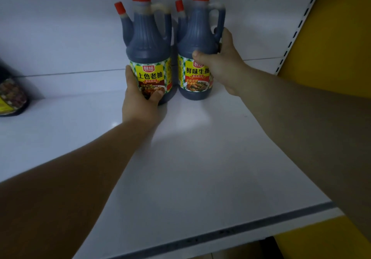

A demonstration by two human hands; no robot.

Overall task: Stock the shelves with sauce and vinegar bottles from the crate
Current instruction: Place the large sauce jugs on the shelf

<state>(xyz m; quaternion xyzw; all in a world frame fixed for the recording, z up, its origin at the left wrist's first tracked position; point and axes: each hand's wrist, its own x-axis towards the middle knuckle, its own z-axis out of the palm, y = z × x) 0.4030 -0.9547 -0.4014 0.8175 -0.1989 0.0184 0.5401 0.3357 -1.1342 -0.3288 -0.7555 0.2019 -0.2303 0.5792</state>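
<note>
Both bare forearms reach in from the near edge across a flat white shelf board point(200, 158), whose front edge carries a grey strip point(251, 226). Lighting is dim. A white back panel point(60, 28) closes the rear.

Reference item: the dark sauce bottle with a red cap, side spout and brown-banded yellow label point(149, 46), upright toward the rear of the board.

- Left hand point(138, 102): wrapped round the lower label of the reference bottle, thumb on its front, fingers on its left side.
- Second dark red-capped bottle with a yellow label point(198, 38): upright just right of the reference bottle. Contact between the two cannot be determined.
- Right hand point(224, 66): grips this second bottle at the shoulder, thumb across the front, fingers hidden behind it near the loop handle.
- Far left of the reference bottle: a third dark bottle point(12, 96), blurred and cut off by the frame edge.
- Far right of the reference bottle: a white perforated upright point(297, 30), then a yellow side panel point(331, 38).

Hidden: the near base of the reference bottle, behind the left hand.

White board surface shows between the reference bottle and the grey strip, and to both sides.
</note>
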